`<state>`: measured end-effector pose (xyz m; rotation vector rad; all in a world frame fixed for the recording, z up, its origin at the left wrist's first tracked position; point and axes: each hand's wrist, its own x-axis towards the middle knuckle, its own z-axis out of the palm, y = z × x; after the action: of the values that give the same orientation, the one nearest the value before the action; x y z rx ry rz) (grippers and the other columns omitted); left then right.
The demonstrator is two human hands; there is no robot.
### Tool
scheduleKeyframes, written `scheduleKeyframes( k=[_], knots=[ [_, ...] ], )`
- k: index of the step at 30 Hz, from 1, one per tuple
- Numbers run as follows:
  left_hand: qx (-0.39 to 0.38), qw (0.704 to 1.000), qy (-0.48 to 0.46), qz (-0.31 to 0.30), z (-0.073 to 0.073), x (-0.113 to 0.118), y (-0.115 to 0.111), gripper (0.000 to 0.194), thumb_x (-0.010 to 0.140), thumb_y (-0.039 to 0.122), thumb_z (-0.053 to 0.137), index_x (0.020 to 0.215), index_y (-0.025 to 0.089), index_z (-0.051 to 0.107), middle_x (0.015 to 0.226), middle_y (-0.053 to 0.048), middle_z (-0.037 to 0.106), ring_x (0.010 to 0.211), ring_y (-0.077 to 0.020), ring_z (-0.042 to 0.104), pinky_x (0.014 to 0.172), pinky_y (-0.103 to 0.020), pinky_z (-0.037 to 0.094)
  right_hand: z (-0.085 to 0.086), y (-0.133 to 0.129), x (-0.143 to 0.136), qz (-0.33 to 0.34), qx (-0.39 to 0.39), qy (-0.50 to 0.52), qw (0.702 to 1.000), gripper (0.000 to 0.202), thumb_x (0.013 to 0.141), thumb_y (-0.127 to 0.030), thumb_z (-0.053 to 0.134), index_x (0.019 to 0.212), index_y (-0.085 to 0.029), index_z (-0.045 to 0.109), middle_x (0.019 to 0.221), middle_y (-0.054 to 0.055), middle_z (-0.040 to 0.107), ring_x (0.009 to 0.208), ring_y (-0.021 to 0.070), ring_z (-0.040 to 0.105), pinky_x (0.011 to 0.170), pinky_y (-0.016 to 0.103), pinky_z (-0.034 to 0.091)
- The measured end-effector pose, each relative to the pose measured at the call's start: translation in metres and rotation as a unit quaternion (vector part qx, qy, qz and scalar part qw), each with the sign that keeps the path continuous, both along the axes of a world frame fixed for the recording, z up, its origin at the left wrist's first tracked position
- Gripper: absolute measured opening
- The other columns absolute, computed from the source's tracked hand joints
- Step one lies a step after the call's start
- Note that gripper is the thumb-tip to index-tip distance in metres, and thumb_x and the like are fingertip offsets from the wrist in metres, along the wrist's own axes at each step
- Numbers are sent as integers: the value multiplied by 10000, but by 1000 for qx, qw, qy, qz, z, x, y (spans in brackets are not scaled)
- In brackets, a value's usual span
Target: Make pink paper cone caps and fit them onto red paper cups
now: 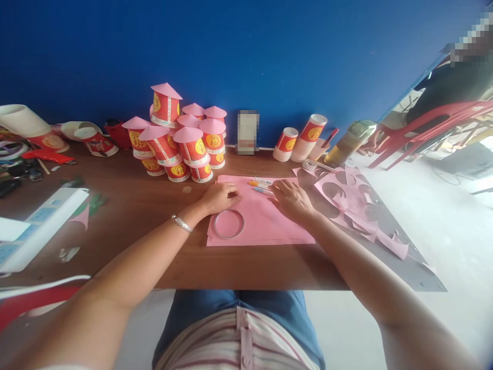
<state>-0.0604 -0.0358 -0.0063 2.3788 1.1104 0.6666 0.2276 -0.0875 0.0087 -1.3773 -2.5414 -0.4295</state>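
Note:
A stack of pink paper sheets (269,228) lies on the brown table in front of me. My left hand (220,198) rests on its upper left part with the fingers curled in, and nothing shows between them. Just below that hand a thin round ring (228,224) lies flat on the paper. My right hand (291,198) is palm down on the upper right of the sheets, fingers stretched and apart. Its fingertips are beside several pens, among them an orange one (257,184) and a blue one (263,190); whether they touch is unclear.
Red paper-cup lanterns with pink cone roofs (188,144) are stacked at the back left. Cut pink scraps (350,198) cover the right side. Behind them stand red-and-white cups (285,144), a tape roll (309,164) and a jar of yellowish liquid (349,144). A white box (46,226) lies left.

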Motion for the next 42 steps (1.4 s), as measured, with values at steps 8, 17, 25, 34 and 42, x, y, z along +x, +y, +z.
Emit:
scheduleKeyframes(
  k=[8,17,25,34,42],
  knots=[
    [10,1000,-5,-3,1,0,-2,259,891,387,649,717,197,628,753,-10,695,700,-157,591,683,-291,404,-19,-10,40,-48,-29,37,998,303,1044,-342,513,1254,-212,689,1185,128,691,1036,275,641,794,373,509],
    [14,1000,-10,4,-1,1,-2,267,896,395,653,717,198,641,764,-17,710,717,-165,594,704,-305,421,-14,5,59,15,-34,89,995,221,1029,-271,500,1136,-203,681,1173,127,713,1042,281,658,857,407,541],
    [0,1000,-3,3,2,2,-4,189,877,348,663,757,202,656,811,-14,733,765,-173,629,716,-303,443,-13,19,61,4,9,66,998,240,1060,-304,445,1082,-176,646,1019,135,724,922,263,659,786,364,507],
    [14,1000,3,-3,1,2,-4,185,874,355,651,766,205,650,826,-21,731,777,-183,632,706,-310,449,-13,8,62,-73,8,37,997,311,1051,-262,370,1068,-143,656,934,167,717,878,299,659,659,367,451],
    [9,1000,0,-2,5,2,-6,169,856,323,638,740,200,637,773,-17,699,710,-167,601,662,-297,434,5,3,41,-130,55,184,973,351,1045,-350,378,1196,-148,622,1021,167,737,916,297,682,678,354,469]
  ],
)
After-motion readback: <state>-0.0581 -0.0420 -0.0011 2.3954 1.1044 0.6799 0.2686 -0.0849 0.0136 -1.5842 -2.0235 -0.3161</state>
